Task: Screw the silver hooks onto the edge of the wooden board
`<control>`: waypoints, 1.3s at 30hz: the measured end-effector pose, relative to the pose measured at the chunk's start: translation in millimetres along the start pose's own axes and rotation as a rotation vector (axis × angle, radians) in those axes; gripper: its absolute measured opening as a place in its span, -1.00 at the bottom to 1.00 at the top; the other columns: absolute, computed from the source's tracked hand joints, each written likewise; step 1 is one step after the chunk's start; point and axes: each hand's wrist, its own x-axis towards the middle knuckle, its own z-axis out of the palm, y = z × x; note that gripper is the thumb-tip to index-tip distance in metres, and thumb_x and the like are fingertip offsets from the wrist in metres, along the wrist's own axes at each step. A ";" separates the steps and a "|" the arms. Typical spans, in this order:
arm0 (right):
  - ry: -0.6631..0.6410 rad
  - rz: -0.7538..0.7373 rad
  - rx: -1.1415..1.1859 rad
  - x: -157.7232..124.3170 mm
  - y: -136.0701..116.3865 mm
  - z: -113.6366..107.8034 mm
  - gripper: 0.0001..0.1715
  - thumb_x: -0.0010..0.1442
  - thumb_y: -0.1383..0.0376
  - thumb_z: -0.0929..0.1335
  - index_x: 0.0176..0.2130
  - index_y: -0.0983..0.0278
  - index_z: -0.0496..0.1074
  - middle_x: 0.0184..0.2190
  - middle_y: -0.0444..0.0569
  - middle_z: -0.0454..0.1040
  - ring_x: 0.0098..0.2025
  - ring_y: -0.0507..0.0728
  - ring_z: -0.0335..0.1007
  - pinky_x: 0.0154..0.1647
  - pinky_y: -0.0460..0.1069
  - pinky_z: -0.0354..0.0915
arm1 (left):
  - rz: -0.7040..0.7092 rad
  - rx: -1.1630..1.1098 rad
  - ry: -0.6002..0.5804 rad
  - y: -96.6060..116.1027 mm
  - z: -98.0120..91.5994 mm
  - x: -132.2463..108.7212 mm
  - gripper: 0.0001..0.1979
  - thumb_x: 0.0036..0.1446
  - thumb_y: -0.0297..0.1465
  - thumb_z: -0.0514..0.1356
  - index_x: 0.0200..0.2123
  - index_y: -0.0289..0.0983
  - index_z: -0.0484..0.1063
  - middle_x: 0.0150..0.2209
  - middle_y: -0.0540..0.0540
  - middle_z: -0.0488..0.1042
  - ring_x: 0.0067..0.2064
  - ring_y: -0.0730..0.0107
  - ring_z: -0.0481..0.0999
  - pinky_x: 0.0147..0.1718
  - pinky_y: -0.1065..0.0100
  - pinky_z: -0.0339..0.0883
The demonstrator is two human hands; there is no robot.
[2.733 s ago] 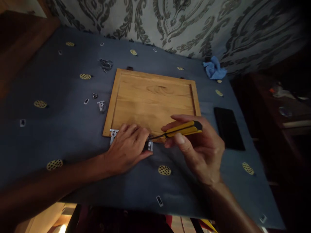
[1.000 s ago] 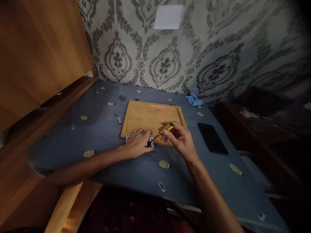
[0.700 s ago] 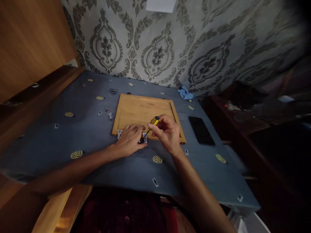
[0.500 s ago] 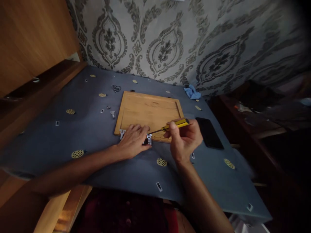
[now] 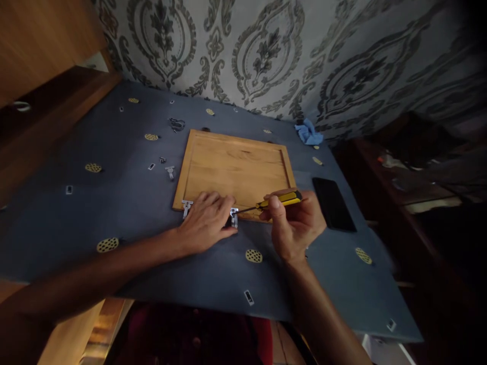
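A wooden cabinet door (image 5: 236, 158) with a raised frame lies on the blue cloth. My left hand (image 5: 205, 223) rests over its near edge, with its index finger and thumb around a metal cabinet hinge (image 5: 235, 218). Another hinge (image 5: 186, 208) sits on the same edge, just left of that hand. My right hand (image 5: 299, 223) is closed round the yellow-and-black handle of a screwdriver (image 5: 279, 199). The screwdriver slants down to the left, its tip at the hinge by my left hand. Whether the tip sits in a screw is too small to tell.
On the table (image 5: 152, 284), left of the door, lie a loose hinge (image 5: 170, 172), small metal pieces (image 5: 163, 159) and a dark wiry item (image 5: 176, 124). A black phone (image 5: 334, 204) lies to the right. A crumpled blue cloth (image 5: 309, 133) is near the patterned wall.
The view has shifted slightly, bringing the table a little closer. The screwdriver's tip stays at the hinge while my right hand has turned a little; my left hand keeps its place.
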 end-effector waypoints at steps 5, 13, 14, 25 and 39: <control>-0.010 0.003 0.041 -0.4 2.1 -0.2 -0.76 0.22 0.19 0.50 -0.32 0.20 0.39 -0.45 -0.17 0.47 -0.58 -0.02 0.40 -0.68 -0.14 0.33 | 0.005 0.014 0.016 -0.1 1.1 -0.7 -0.55 0.17 -0.24 0.37 -0.02 -0.30 0.28 -0.07 -0.18 0.53 0.00 0.04 0.46 -0.04 0.13 0.24; -0.338 0.094 -0.036 14.8 -14.3 -8.6 -0.82 0.24 0.22 0.48 -0.14 0.19 0.54 -0.32 -0.13 0.52 -0.47 -0.02 0.44 -0.49 -0.11 0.42 | -0.006 -0.013 -0.009 -0.3 0.4 -0.5 -0.54 0.17 -0.22 0.37 0.00 -0.31 0.29 -0.07 -0.20 0.53 0.01 0.03 0.45 -0.02 0.13 0.23; -0.391 0.099 -0.045 17.9 -17.2 -9.7 -0.83 0.25 0.21 0.47 -0.13 0.19 0.55 -0.30 -0.12 0.53 -0.46 -0.01 0.45 -0.47 -0.10 0.43 | -0.006 -0.013 -0.006 -0.6 0.7 -0.6 -0.55 0.17 -0.22 0.36 -0.01 -0.30 0.29 -0.07 -0.19 0.53 0.01 0.03 0.45 -0.02 0.13 0.23; -0.389 0.148 0.040 19.9 -12.8 -10.0 -0.79 0.14 0.19 0.55 -0.36 0.23 0.52 -0.36 -0.14 0.55 -0.59 -0.06 0.36 -0.64 -0.13 0.35 | 0.000 0.014 0.007 -0.4 2.1 -0.3 -0.57 0.17 -0.22 0.36 -0.04 -0.30 0.29 -0.09 -0.18 0.54 -0.01 0.04 0.47 -0.04 0.12 0.26; 0.065 -0.128 -0.165 -4.4 -2.2 -1.6 -0.83 0.28 0.21 0.46 -0.28 0.23 0.43 -0.41 -0.16 0.47 -0.57 -0.03 0.39 -0.64 -0.11 0.34 | 0.008 0.009 0.010 -0.8 1.6 -0.6 -0.57 0.18 -0.22 0.36 -0.03 -0.30 0.30 -0.09 -0.17 0.54 -0.01 0.05 0.47 -0.03 0.14 0.23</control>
